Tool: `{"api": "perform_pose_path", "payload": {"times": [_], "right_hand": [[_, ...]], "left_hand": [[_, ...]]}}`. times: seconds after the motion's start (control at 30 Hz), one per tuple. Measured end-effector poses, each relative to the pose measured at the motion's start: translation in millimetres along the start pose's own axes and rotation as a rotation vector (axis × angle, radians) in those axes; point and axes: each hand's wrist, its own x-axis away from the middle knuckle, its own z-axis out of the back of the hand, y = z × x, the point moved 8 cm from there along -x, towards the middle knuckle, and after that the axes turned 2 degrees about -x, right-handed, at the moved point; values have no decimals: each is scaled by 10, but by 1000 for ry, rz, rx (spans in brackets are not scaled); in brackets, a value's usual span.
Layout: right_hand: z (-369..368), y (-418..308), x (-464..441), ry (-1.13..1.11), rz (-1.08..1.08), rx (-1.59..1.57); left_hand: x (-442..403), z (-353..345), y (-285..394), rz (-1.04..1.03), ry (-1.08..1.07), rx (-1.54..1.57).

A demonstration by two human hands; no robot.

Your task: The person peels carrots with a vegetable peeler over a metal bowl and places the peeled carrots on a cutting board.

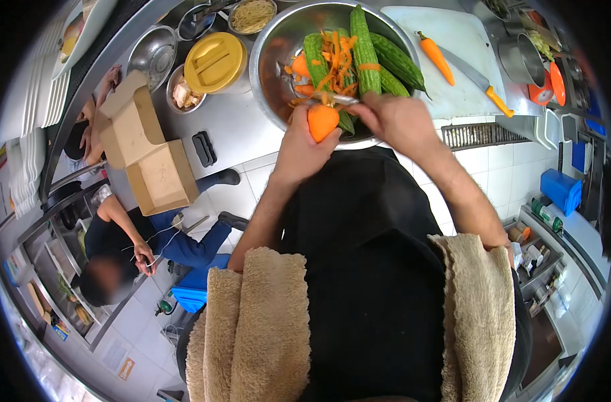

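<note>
My left hand (300,153) is wrapped round a carrot (323,122), its thick end toward me. My right hand (400,122), somewhat blurred, grips what looks like a peeler (344,100), its blade end lying across the carrot. Both hands are over the near rim of a large steel bowl (268,41). Inside the bowl are several long ridged green gourds (363,57) and loose orange peelings (337,60). Right of the bowl, another carrot (437,59) and an orange-handled knife (478,78) rest on a white cutting board (466,32).
Left on the steel counter stand a yellow-lidded tub (215,62), a small bowl of pale pieces (185,92), an open cardboard box (161,175) and a black object (203,149). A person (161,231) crouches at lower left; another person's arm (96,134) shows behind the box.
</note>
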Motion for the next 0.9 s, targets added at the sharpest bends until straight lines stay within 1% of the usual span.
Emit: {"api": "perform_pose_path", "payload": {"times": [0.03, 0.1, 0.13, 0.2, 0.23, 0.33, 0.4, 0.47, 0.5, 0.53, 0.57, 0.63, 0.67, 0.73, 0.8, 0.83, 0.9], "right_hand": [[-58, 210, -48, -74, -91, 96], [-21, 378, -64, -48, -127, 80], [-21, 339, -90, -45, -105, 62], [18, 192, -48, -34, -86, 26], [82, 55, -32, 26, -43, -55], [67, -208, 32, -4, 72, -183], [62, -344, 79, -53, 118, -207], [1, -252, 94, -63, 121, -181], [-59, -182, 98, -68, 125, -168], [-88, -62, 95, 19, 95, -165], [-160, 139, 69, -15, 8, -124], [-177, 428, 23, -81, -175, -40], [-171, 488, 71, -87, -229, -82], [-133, 297, 99, -51, -161, -141], [-71, 99, 107, -14, -58, -183], [-13, -54, 128, -9, -23, -268], [-29, -258, 177, -49, 53, -255]], "left_hand": [[13, 6, 26, -21, 12, -22], [36, 25, 123, -84, 46, -64], [50, 56, 166, -124, 70, -87], [35, 54, 88, -85, 64, -9], [-19, 20, 61, -75, 60, 36], [-103, -55, -70, -136, 48, 72], [-140, -100, -134, -138, -71, -11], [-146, -125, -144, -104, -91, -30], [-122, -112, -142, -65, -48, -9], [-88, -95, -119, -33, -32, 11], [-54, -77, -97, -1, -15, 32], [-7, -79, -18, 47, -47, 73], [-40, -56, 2, -61, -1, -25], [-49, -31, 56, -268, 77, -227], [-75, -106, -80, -17, -40, 13], [-46, -132, -99, 116, -97, 130], [-23, -96, 33, 101, -145, 151]]}}
